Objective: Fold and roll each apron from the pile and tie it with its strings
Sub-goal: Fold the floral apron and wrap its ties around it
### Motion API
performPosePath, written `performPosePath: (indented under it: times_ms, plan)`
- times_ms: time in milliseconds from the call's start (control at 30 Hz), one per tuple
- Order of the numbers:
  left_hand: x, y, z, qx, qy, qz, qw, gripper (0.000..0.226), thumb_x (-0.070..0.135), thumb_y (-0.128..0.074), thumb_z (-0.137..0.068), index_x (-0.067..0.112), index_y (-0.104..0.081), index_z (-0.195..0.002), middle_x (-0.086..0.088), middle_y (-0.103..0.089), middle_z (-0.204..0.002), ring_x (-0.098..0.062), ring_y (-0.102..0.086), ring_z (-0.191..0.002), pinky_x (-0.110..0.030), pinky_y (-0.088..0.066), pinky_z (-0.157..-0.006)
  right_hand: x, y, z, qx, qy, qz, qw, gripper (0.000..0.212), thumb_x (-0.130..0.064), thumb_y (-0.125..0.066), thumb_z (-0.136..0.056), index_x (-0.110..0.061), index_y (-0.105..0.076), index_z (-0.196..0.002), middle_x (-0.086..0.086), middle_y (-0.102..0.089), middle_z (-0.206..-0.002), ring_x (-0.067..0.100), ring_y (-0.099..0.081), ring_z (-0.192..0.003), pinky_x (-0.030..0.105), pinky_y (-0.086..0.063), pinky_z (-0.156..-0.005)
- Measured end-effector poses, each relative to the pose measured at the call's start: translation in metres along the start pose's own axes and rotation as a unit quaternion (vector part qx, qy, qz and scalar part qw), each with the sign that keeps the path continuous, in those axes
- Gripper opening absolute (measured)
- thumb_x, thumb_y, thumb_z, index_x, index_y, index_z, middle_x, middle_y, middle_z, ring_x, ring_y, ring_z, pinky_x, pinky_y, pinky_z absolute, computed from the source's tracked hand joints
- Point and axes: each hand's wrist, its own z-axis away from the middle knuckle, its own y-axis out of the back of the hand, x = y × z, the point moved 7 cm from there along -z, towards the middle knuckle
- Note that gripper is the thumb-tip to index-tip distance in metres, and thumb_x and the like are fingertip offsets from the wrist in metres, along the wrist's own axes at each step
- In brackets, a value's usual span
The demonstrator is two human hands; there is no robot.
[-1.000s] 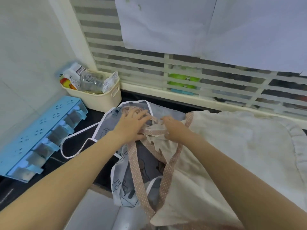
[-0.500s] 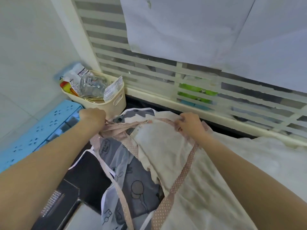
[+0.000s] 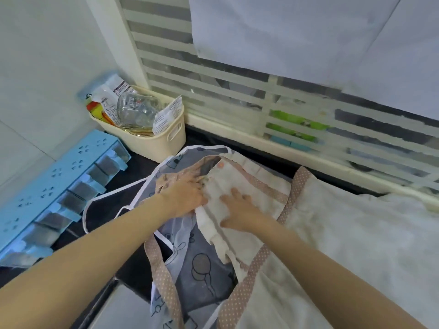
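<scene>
A cream apron [image 3: 337,233] with pink dotted straps [image 3: 164,281] lies across the dark counter, its top part folded over toward me. Under it lies a grey apron [image 3: 204,274] with cartoon prints and white piping. My left hand [image 3: 183,195] grips the bunched pink strap and cream cloth at the left edge of the fold. My right hand [image 3: 237,210] lies flat on the folded cream bib, fingers straight, pressing it down. One pink strap hangs over the counter's front edge.
A cream basket [image 3: 152,141] with a glass jar and packets stands in the back left corner. A blue drawer rack [image 3: 54,193] lies along the left wall. A slatted window frame [image 3: 285,148] runs behind the counter.
My hands were spread apart holding the cream apron's top edge; they have come together, the top has been folded over, and my right hand now presses it flat.
</scene>
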Motion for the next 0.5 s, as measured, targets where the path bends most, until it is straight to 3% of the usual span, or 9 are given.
performPosePath:
  times_ms: [67,133,267,300,433,500]
  plan:
    - [-0.004,0.01,0.01,0.022,0.004,-0.008,1.0,0.026,0.028,-0.048,-0.092,0.018,-0.053,-0.115,-0.003,-0.06,-0.116,-0.025,-0.054,-0.111,-0.035,-0.032,-0.101,-0.003,-0.007,0.0,0.011,-0.008,0.042,0.999,0.074,-0.037,-0.055,-0.091,-0.035,-0.008,-0.149,0.004,0.016,-0.157,0.039,0.006,-0.143,0.06,-0.015,-0.11]
    - [0.002,0.007,0.023,0.016,0.007,-0.049,0.999,0.025,0.025,-0.047,-0.094,0.017,-0.053,-0.117,-0.003,-0.059,-0.118,-0.026,-0.057,-0.108,-0.037,-0.035,-0.098,-0.009,-0.007,0.0,0.024,0.004,0.072,0.997,0.069,-0.034,-0.049,-0.095,-0.036,-0.006,-0.149,0.004,0.016,-0.157,0.039,0.01,-0.143,0.061,-0.013,-0.11]
    - [0.006,-0.065,0.054,-0.202,0.074,0.027,0.976,0.061,0.011,-0.052,-0.092,0.014,-0.022,-0.145,-0.005,-0.036,-0.145,-0.029,-0.05,-0.12,-0.037,-0.045,-0.085,-0.01,0.0,0.014,0.034,0.039,0.071,0.996,0.065,-0.027,-0.049,-0.096,-0.027,-0.013,-0.15,0.005,0.004,-0.159,0.031,0.002,-0.145,0.048,-0.011,-0.116]
    - [0.004,-0.068,0.056,-0.201,0.085,0.037,0.975,0.064,0.01,-0.052,-0.092,0.014,-0.018,-0.146,-0.006,-0.036,-0.146,-0.029,-0.052,-0.119,-0.037,-0.047,-0.087,-0.005,0.006,0.023,0.056,0.036,0.05,0.997,0.063,-0.025,-0.048,-0.096,-0.023,-0.015,-0.15,0.007,-0.002,-0.158,0.03,-0.005,-0.145,0.044,-0.014,-0.117]
    - [0.046,-0.014,0.053,-0.037,0.041,0.01,0.998,0.047,0.02,-0.046,-0.094,0.017,-0.031,-0.139,-0.005,-0.041,-0.14,-0.027,-0.044,-0.124,-0.039,-0.036,-0.101,0.024,0.012,0.074,0.121,-0.027,-0.023,0.992,0.051,-0.022,-0.047,-0.096,-0.013,-0.032,-0.143,0.012,-0.029,-0.148,0.031,-0.03,-0.134,0.038,-0.031,-0.108]
    - [0.083,0.016,0.055,0.037,-0.017,0.031,0.999,0.048,0.022,-0.044,-0.095,0.017,-0.031,-0.14,-0.005,-0.039,-0.14,-0.027,-0.042,-0.124,-0.038,-0.036,-0.099,0.034,0.008,0.101,0.136,-0.051,-0.033,0.989,0.048,-0.022,-0.047,-0.095,-0.012,-0.037,-0.141,0.011,-0.032,-0.145,0.031,-0.033,-0.131,0.037,-0.034,-0.106]
